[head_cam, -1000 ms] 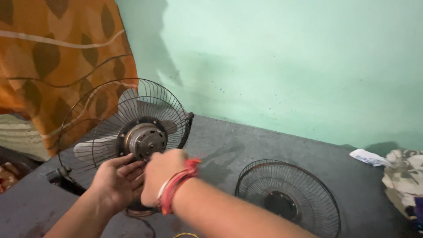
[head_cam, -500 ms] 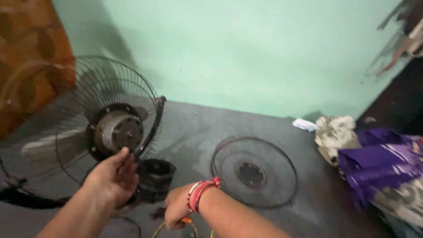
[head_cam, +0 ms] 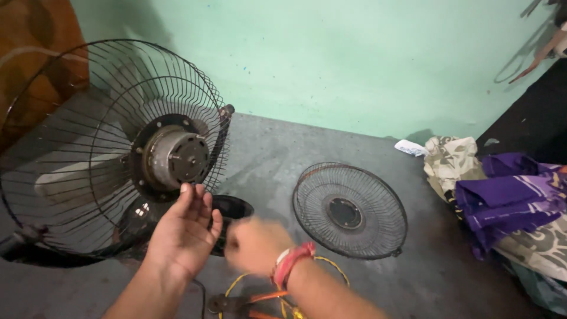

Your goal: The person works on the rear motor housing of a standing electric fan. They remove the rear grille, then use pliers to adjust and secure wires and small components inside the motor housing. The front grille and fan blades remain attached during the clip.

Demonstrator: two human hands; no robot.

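A fan (head_cam: 112,147) was stood at the left, its motor (head_cam: 177,156) exposed. The left hand (head_cam: 183,233) was held open just below it, empty. The blurred right hand (head_cam: 254,245) looked loosely curled; its grasp could not be told. A loose grille (head_cam: 349,211) lay at the right.

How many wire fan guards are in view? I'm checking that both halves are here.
2. The rear guard stands at left, mounted around the motor; the loose front guard lies flat on the grey floor, right of the hands.
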